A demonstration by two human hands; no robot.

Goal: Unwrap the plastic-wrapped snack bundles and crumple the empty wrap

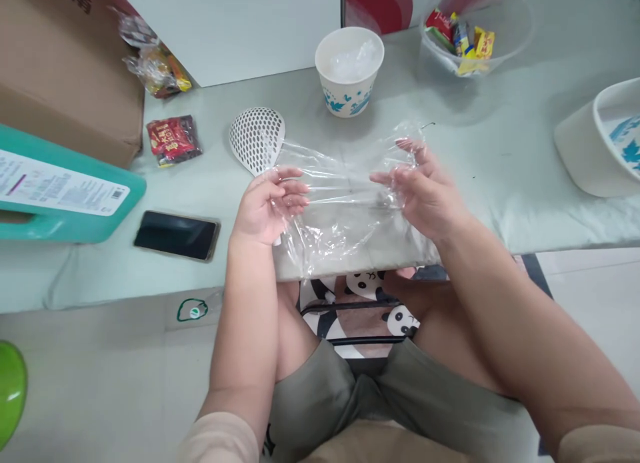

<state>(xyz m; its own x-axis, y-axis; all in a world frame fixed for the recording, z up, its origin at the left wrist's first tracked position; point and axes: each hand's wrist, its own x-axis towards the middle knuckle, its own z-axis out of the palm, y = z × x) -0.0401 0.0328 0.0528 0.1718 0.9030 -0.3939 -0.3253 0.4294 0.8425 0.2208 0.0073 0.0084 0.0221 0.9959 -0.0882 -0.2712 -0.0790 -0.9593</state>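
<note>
A clear plastic bag (pixel 335 183) is stretched between my two hands above the table's front edge. My left hand (pixel 273 203) has its fingers curled into one side of the film. On the other side, my right hand (pixel 420 186) grips the film with its thumb and fingers. Just behind my left hand lies a white perforated skimmer (pixel 257 139), its handle mostly hidden by that hand. Beyond the bag stands a white paper cup (pixel 347 99) with blue leaf prints, holding crumpled clear plastic.
On the left are a phone (pixel 176 235), a red snack packet (pixel 175 139), a teal jug (pixel 115 196) and a cardboard box (pixel 75 69). A clear bowl (pixel 510 43) with wrapped snacks stands at the back right. A white tub (pixel 580 143) is at the right edge.
</note>
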